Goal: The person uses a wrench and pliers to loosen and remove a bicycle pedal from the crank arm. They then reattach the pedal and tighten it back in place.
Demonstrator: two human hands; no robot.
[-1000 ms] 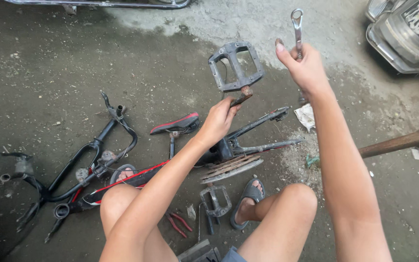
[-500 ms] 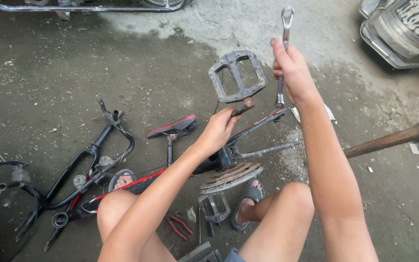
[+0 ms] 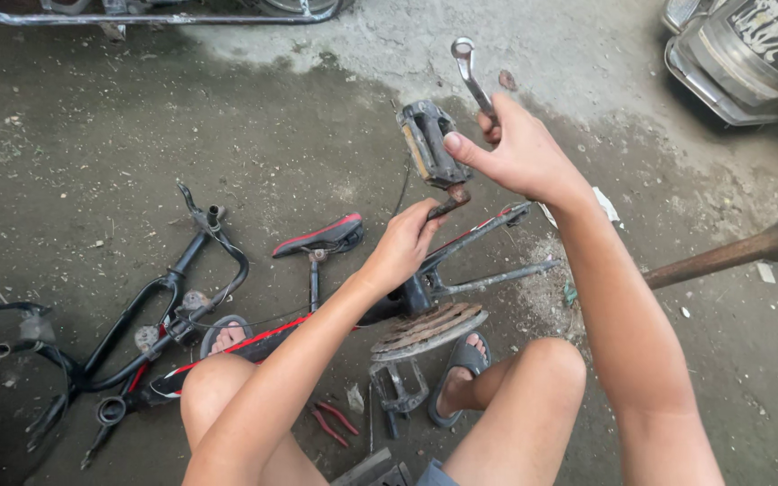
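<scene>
**Pedal held up on its crank arm, wrench kept in the other hand**

A black bicycle pedal (image 3: 427,144) is held in the air above the frame, turned on edge so its amber reflector strip faces the camera; it sits at the upper end of a rusty crank arm (image 3: 449,200), which is gripped just below the pedal by the left hand (image 3: 404,241), closed around the arm, apparently to steady it; the right hand (image 3: 520,153) is closed around a silver wrench (image 3: 471,74), whose ring end points up and away, while the thumb is pressed against the pedal's side, so the pedal seems to be kept from turning; whether the wrench's lower end meets the pedal axle cannot be told, being hidden behind the hand.

Below, a rusty chainring (image 3: 429,329) is seen lying by a black and red bicycle frame (image 3: 461,261) on the concrete floor (image 3: 92,117); a second pedal (image 3: 395,389) lies between the 2 sandalled feet; a black and red saddle (image 3: 319,238) rests to the left, with black handlebars (image 3: 164,297) further out; red-handled pliers (image 3: 333,423) lie near the knee.

At the upper right a metal vehicle part (image 3: 740,54) bears a colourful sticker; a small white scrap (image 3: 605,205) lies beside the right forearm.
</scene>
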